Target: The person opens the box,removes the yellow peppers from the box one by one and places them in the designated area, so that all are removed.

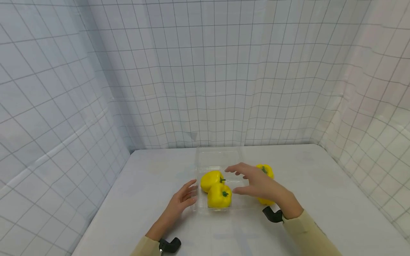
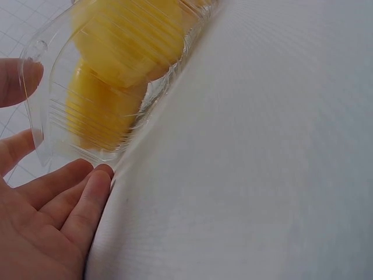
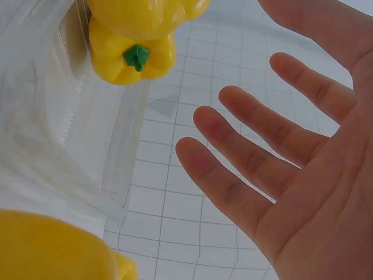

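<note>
Peppers (image 1: 219,199) in clear box (image 1: 218,158) — left hand (image 1: 180,201), right hand (image 1: 257,183) near

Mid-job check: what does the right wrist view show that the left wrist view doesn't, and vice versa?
Right wrist only: a clear look at the right hand, fingers spread, and a green stem.
Left wrist only: the left hand and a broad stretch of white tabletop.
Both: yellow peppers, clear plastic container and gridded cloth.
</note>
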Demonstrator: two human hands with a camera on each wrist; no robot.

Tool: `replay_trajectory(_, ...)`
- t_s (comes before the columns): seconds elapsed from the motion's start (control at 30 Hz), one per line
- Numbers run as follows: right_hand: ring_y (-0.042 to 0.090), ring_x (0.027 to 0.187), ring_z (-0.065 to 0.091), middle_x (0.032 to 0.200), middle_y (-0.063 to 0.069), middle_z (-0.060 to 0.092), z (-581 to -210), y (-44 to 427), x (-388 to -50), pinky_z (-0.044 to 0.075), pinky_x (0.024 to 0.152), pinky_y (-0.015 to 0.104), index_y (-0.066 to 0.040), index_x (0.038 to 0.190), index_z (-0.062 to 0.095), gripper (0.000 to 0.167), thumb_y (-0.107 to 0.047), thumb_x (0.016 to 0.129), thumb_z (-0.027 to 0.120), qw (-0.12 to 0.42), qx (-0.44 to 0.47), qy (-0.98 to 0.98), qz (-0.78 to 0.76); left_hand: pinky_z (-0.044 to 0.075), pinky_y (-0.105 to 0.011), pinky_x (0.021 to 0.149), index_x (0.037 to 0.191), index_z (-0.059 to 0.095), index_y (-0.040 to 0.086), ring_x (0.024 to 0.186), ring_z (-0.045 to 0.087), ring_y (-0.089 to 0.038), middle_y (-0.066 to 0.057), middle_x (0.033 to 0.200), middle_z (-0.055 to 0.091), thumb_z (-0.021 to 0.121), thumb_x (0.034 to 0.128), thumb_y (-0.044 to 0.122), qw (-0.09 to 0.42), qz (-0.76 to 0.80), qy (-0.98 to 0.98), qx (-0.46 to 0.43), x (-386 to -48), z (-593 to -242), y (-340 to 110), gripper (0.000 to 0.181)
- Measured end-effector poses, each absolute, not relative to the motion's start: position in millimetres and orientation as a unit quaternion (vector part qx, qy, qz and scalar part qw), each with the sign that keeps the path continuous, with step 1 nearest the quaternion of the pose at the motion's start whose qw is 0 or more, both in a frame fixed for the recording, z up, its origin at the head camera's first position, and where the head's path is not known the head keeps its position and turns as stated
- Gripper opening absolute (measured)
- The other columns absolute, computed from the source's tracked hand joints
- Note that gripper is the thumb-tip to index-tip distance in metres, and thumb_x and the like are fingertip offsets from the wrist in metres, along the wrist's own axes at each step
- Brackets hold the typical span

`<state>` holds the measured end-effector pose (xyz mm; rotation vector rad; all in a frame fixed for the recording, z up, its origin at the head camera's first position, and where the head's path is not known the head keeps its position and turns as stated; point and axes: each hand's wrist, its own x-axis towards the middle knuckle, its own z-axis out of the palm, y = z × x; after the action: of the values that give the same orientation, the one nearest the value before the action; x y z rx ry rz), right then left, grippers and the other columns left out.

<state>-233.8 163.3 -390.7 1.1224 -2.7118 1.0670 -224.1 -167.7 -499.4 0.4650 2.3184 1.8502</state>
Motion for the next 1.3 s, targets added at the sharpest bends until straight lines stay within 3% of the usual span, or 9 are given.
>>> replay_trajectory(0.1, 0.014, 0.116, 0.055, 0.139, -0.010, 0.055, -395.2, 157.9, -235.8, 0.052, 0.094, 0.048, -0.027, 0.142, 0.053, 0.060, -0.028, 0.088, 0.080, -0.001, 0.365, -0.865, 0.344, 0.037, -0.050, 0.112, 0.157, 0.037, 0.021, 0.136, 0.048, -0.033, -0.015, 0.152, 0.045, 0.062, 0.1006, 0.016, 0.071, 0.612, 0.773, 0.152, -224.2, -499.4, -167.2, 0.062)
replay_trajectory(0.27, 0.010, 0.116, 0.054, 0.136, -0.019, 0.054, -401.7, 149.2, -235.7, 0.051, 0.096, 0.044, -0.034, 0.142, 0.053, 0.061, -0.035, 0.088, 0.080, -0.025, 0.357, -0.867, 0.347, 0.036, -0.052, 0.112, 0.156, 0.037, 0.022, 0.136, 0.047, -0.033, -0.015, 0.152, 0.045, 0.062, 0.1005, 0.017, 0.073, 0.613, 0.773, 0.148, -224.2, -499.1, -167.3, 0.062)
replay_trajectory(0.5, 0.022, 0.116, 0.058, 0.135, -0.009, 0.058, -414.2, 137.1, -237.4, 0.055, 0.089, 0.046, -0.031, 0.141, 0.054, 0.059, -0.043, 0.088, 0.078, -0.027, 0.372, -0.870, 0.323, 0.035, -0.051, 0.113, 0.156, 0.038, 0.022, 0.136, 0.048, -0.032, -0.014, 0.152, 0.046, 0.064, 0.0999, 0.019, 0.074, 0.614, 0.772, 0.148, -223.9, -500.0, -168.0, 0.062)
replay_trajectory(0.77, 0.008, 0.099, 0.057, 0.125, -0.015, 0.057, -421.4, 126.6, -236.0, 0.053, 0.079, 0.028, -0.033, 0.140, 0.055, 0.060, -0.050, 0.086, 0.077, -0.032, 0.360, -0.890, 0.277, 0.035, -0.052, 0.113, 0.156, 0.039, 0.024, 0.135, 0.049, -0.031, -0.013, 0.152, 0.047, 0.064, 0.0997, 0.021, 0.074, 0.611, 0.775, 0.145, -224.4, -499.6, -167.8, 0.062)
replay_trajectory(1.07, 0.007, 0.091, 0.055, 0.117, -0.015, 0.056, -428.8, 120.7, -235.0, 0.052, 0.083, 0.029, -0.035, 0.139, 0.055, 0.066, -0.060, 0.082, 0.076, -0.010, 0.343, -0.907, 0.243, 0.033, -0.052, 0.114, 0.156, 0.038, 0.025, 0.136, 0.048, -0.031, -0.013, 0.152, 0.046, 0.064, 0.1001, 0.021, 0.074, 0.611, 0.774, 0.151, -226.3, -500.6, -168.1, 0.061)
replay_trajectory(1.3, 0.009, 0.086, 0.055, 0.111, -0.011, 0.054, -433.4, 114.3, -232.3, 0.051, 0.078, 0.029, -0.033, 0.141, 0.054, 0.074, -0.068, 0.079, 0.074, -0.006, 0.332, -0.912, 0.242, 0.031, -0.052, 0.115, 0.156, 0.037, 0.024, 0.136, 0.048, -0.031, -0.013, 0.152, 0.046, 0.063, 0.1003, 0.021, 0.074, 0.612, 0.772, 0.153, -225.7, -501.1, -170.1, 0.062)
